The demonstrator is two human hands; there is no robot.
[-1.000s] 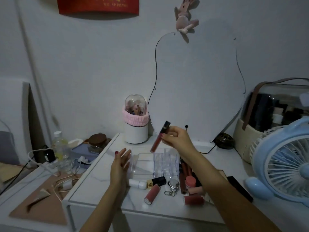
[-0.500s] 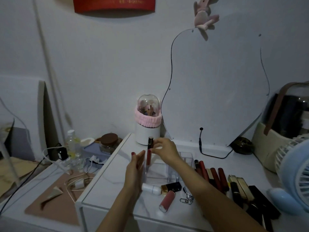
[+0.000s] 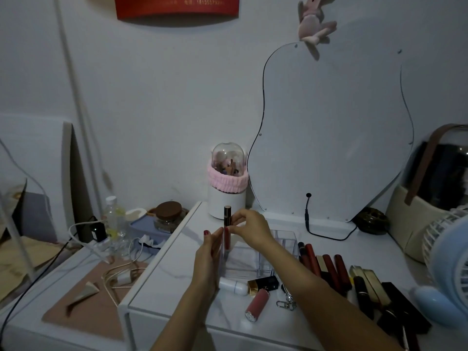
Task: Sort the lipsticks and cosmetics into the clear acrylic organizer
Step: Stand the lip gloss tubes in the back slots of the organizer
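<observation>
The lip gloss tube (image 3: 226,230), tilted a second ago, now stands upright in the acrylic organizer (image 3: 283,243), right hand (image 3: 249,228) pinching it; left hand (image 3: 209,252) flat, steadying; first item nearly placed.

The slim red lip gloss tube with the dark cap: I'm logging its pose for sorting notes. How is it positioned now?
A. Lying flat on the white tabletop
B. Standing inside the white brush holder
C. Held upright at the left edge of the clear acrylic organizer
C: the slim red lip gloss tube stands vertical, cap up, pinched by the right hand, lower end at the clear acrylic organizer's left edge.
</observation>
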